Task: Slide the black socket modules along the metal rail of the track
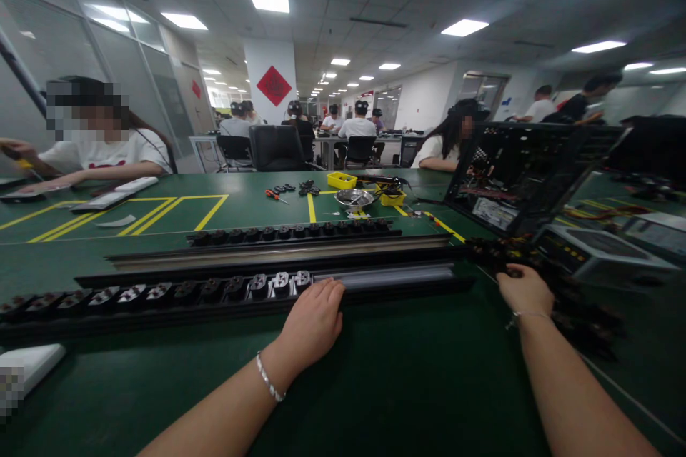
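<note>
I note the green tabletop (407, 385) carrying a long black socket strip (225, 293) parallel to its near edge, spanning from the left edge toward the right. My left hand (314, 321) rests open, palm down, on the strip's front rail just right of the sockets. My right hand (525, 291) reaches into a heap of black connectors (584, 321) near the right edge; its grip I cannot tell.

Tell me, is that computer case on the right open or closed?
Open: the computer case has no side panel, so its boards and wiring show.
</note>
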`<state>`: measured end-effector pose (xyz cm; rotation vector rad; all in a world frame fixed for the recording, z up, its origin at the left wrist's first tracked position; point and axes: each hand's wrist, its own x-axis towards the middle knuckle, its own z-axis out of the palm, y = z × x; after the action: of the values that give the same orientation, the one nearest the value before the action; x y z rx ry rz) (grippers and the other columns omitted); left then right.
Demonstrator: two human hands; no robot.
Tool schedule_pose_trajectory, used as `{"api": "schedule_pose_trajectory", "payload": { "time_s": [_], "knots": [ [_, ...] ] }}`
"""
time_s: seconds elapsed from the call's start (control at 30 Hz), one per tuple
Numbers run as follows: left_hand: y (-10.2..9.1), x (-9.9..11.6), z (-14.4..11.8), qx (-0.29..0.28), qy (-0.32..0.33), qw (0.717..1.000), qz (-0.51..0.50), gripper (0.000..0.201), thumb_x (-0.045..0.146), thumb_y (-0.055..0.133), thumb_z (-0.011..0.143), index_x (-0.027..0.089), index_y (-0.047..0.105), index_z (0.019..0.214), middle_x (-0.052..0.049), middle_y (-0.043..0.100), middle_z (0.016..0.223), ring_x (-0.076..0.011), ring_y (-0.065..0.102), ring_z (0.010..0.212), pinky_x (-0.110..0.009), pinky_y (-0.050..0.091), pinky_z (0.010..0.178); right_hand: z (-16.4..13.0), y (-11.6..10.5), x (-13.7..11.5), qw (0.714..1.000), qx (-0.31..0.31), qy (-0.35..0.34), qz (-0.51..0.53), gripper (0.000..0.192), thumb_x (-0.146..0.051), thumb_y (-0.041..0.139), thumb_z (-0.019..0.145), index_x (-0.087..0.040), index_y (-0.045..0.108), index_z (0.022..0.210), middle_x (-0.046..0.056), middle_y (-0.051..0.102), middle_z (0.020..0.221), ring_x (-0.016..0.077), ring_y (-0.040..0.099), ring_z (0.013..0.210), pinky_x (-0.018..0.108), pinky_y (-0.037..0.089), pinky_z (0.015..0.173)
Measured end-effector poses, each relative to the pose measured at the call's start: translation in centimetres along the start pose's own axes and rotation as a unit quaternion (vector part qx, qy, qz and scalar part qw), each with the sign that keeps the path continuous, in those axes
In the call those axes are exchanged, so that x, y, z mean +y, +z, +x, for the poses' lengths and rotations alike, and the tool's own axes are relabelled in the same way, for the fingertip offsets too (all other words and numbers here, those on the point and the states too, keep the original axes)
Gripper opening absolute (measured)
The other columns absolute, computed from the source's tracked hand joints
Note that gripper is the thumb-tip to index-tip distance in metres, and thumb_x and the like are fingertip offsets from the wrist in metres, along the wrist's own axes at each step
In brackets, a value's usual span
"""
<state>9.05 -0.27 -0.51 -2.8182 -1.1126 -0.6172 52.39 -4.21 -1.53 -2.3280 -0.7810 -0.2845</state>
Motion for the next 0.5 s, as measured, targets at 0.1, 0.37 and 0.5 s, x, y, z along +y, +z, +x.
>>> {"api": "schedule_pose_trajectory", "payload": {
  "time_s": [0.1,0.37,0.5],
  "knots": [
    [0.1,0.0,0.0,0.002,0.000,1.000,0.001,0.044,0.017,0.050,0.081,0.016,0.046,0.125,-0.010,0.055,0.128,-0.0230,0.047,0.123,-0.038,0.035,0.106,-0.2,-0.3,-0.3,1.000,-0.019,0.018,0.015,0.038,-0.035,0.052,0.068,-0.020,0.065,0.100,0.011,0.066,0.093,0.0278,0.061,0.084,0.041,0.048,0.077],
    [0.0,0.0,0.0,-0.004,0.003,1.000,0.002,0.044,0.017,0.049,0.082,0.014,0.045,0.126,-0.011,0.055,0.129,-0.0231,0.047,0.123,-0.040,0.035,0.105,-0.3,0.2,-0.2,0.998,-0.055,0.000,-0.006,0.039,-0.028,0.050,0.070,-0.018,0.063,0.106,0.011,0.065,0.094,0.0272,0.060,0.086,0.040,0.047,0.080],
    [-0.1,0.0,0.0,-0.002,0.002,1.000,-0.003,0.044,0.018,0.049,0.082,0.016,0.044,0.126,-0.011,0.055,0.129,-0.0228,0.046,0.124,-0.040,0.035,0.106,-0.2,0.4,0.4,0.998,-0.045,-0.023,-0.022,0.042,-0.026,0.048,0.070,-0.014,0.064,0.107,0.015,0.064,0.099,0.0300,0.059,0.094,0.042,0.047,0.084]
  ]
}}
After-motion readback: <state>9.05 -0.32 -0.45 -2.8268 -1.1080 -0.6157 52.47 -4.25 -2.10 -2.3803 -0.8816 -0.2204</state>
